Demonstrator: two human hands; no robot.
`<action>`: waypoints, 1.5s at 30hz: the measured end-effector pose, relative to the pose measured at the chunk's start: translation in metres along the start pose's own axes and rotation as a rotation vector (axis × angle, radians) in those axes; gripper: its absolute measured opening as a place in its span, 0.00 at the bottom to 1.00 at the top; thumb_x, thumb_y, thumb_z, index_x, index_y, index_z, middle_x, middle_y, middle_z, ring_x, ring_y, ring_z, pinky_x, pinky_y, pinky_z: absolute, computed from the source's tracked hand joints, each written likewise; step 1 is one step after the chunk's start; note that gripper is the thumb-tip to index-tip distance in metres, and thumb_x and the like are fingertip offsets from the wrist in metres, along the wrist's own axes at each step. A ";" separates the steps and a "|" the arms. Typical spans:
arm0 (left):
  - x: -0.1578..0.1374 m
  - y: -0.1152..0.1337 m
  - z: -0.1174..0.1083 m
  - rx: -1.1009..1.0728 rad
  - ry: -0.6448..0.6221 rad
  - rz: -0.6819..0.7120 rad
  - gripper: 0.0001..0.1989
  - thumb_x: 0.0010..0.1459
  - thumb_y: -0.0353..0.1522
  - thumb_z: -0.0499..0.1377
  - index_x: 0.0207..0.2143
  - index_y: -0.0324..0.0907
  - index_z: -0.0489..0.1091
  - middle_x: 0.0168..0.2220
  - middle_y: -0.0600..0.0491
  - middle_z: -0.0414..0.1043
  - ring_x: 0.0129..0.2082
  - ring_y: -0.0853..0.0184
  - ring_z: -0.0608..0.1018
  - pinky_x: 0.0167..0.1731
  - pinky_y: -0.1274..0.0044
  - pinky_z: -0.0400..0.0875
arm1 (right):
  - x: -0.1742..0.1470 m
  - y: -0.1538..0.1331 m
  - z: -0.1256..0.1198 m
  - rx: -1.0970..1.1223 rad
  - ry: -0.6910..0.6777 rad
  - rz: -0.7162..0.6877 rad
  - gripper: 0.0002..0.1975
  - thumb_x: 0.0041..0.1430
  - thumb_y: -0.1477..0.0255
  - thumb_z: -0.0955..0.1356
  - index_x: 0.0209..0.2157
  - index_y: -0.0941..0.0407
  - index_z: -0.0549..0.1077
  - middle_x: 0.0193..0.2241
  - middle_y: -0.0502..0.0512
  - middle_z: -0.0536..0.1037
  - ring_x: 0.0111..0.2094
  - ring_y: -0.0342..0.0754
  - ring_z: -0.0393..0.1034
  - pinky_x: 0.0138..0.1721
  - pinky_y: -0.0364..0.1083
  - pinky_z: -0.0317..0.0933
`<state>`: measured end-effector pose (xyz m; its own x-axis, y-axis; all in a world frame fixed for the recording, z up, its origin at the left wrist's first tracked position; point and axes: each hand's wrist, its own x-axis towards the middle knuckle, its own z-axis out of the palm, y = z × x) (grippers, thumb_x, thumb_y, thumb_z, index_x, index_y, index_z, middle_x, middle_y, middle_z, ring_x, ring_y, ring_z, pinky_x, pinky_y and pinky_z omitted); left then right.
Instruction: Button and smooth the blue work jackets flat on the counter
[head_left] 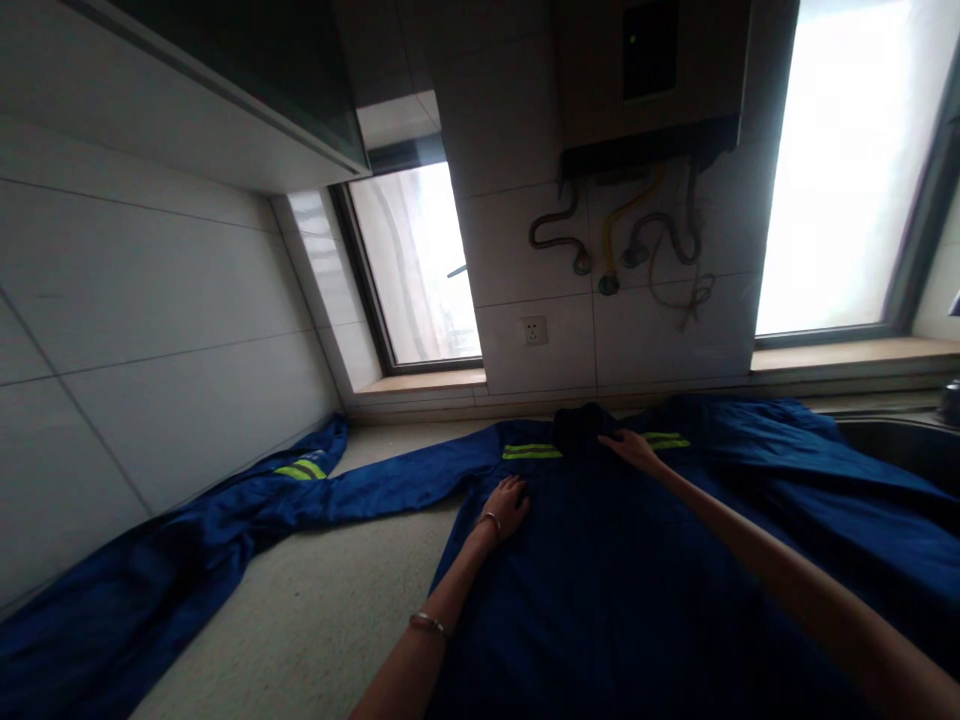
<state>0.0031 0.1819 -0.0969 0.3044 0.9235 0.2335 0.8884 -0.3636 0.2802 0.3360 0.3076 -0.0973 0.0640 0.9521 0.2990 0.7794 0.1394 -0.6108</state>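
A dark blue work jacket [600, 580] with yellow-green reflective strips lies spread over the countertop, its dark collar [581, 425] towards the wall. My left hand [506, 505] rests on the jacket's left chest, just below a reflective strip, with its fingers laid out on the cloth. At the collar's right side, my right hand [631, 450] pinches the edge of the fabric. One sleeve [412, 480] stretches out to the left across the counter. Further left lies another bunched blue garment [187, 550] with a similar strip, touching that sleeve's end.
Speckled pale countertop [322, 600] shows between the blue garments. A sink [892, 450] edges the right side, partly under the cloth. On the tiled wall are a water heater [652, 90] with hanging hoses and a socket [534, 331]. A cabinet [225, 80] overhangs the upper left.
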 end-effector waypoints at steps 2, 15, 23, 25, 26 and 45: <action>0.000 -0.001 0.001 0.003 -0.004 -0.002 0.22 0.58 0.35 0.49 0.54 0.38 0.64 0.59 0.45 0.59 0.60 0.61 0.58 0.58 0.70 0.53 | 0.000 -0.011 -0.002 -0.109 0.076 0.004 0.30 0.51 0.48 0.63 0.38 0.63 0.72 0.36 0.68 0.74 0.38 0.58 0.70 0.38 0.50 0.61; 0.007 -0.005 0.001 -0.131 0.195 -0.021 0.17 0.56 0.34 0.52 0.48 0.42 0.68 0.50 0.48 0.69 0.52 0.62 0.69 0.54 0.67 0.62 | -0.005 -0.015 -0.032 0.085 0.278 -0.073 0.16 0.55 0.69 0.61 0.40 0.58 0.76 0.39 0.59 0.77 0.39 0.51 0.71 0.42 0.45 0.61; 0.056 0.047 0.017 -0.178 0.251 0.068 0.29 0.54 0.39 0.57 0.57 0.41 0.58 0.55 0.46 0.62 0.56 0.60 0.64 0.55 0.69 0.60 | -0.050 0.007 -0.034 0.517 0.343 -0.061 0.19 0.46 0.61 0.66 0.34 0.61 0.77 0.29 0.58 0.78 0.30 0.50 0.71 0.33 0.46 0.63; 0.069 0.059 0.024 -0.170 0.267 0.043 0.28 0.55 0.36 0.56 0.58 0.41 0.57 0.58 0.45 0.58 0.58 0.60 0.61 0.56 0.68 0.58 | -0.055 0.006 -0.032 0.654 0.322 -0.020 0.20 0.45 0.61 0.67 0.35 0.61 0.77 0.28 0.56 0.78 0.28 0.49 0.70 0.31 0.46 0.63; 0.074 0.063 0.027 -0.175 0.281 0.017 0.26 0.56 0.34 0.55 0.57 0.41 0.58 0.58 0.45 0.57 0.58 0.60 0.61 0.56 0.67 0.58 | -0.056 0.006 -0.032 0.724 0.309 -0.003 0.21 0.44 0.61 0.67 0.35 0.61 0.77 0.27 0.56 0.78 0.27 0.48 0.70 0.30 0.46 0.63; 0.105 0.073 0.002 -0.855 0.241 -0.100 0.09 0.51 0.31 0.52 0.21 0.41 0.68 0.24 0.52 0.69 0.30 0.66 0.71 0.34 0.76 0.65 | -0.048 0.019 -0.054 0.832 0.160 0.253 0.13 0.37 0.61 0.63 0.19 0.57 0.67 0.16 0.48 0.66 0.21 0.42 0.58 0.23 0.42 0.51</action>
<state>0.1004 0.2525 -0.0537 0.0735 0.9401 0.3329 0.3182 -0.3385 0.8856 0.3817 0.2500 -0.0837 0.3082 0.9405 0.1433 0.0275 0.1417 -0.9895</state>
